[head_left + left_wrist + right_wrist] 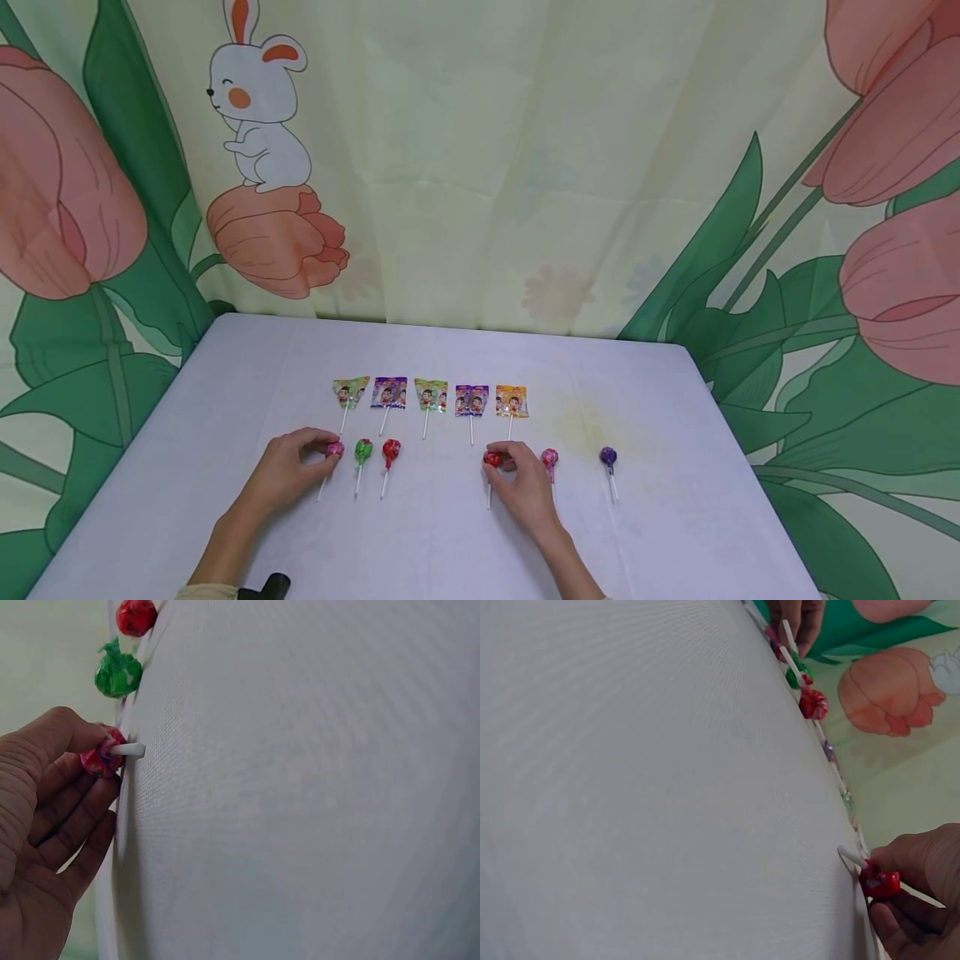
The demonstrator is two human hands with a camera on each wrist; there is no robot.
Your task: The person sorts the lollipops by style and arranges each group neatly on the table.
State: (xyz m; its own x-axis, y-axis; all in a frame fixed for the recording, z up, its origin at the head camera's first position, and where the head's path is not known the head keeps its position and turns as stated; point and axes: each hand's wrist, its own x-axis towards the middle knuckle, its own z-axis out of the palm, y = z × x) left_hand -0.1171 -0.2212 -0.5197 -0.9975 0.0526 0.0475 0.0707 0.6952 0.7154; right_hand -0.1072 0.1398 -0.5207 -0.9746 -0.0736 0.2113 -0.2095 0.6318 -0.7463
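Observation:
My left hand pinches the wrapped head of a pink lollipop at the left end of the near row; its white stick points toward me. In the left wrist view the thumb and fingers hold that pink lollipop by its head. My right hand pinches a red lollipop between thumb and finger, stick toward me, also seen in the right wrist view as a red lollipop. Right of the left hand lie a green lollipop and another red lollipop. Beside the right hand is a second pink lollipop, its stick partly hidden.
A purple lollipop lies at the right of the near row. Behind is a row of several flat-wrapped lollipops, from a green one to an orange one. All are on a white-covered table before a printed curtain.

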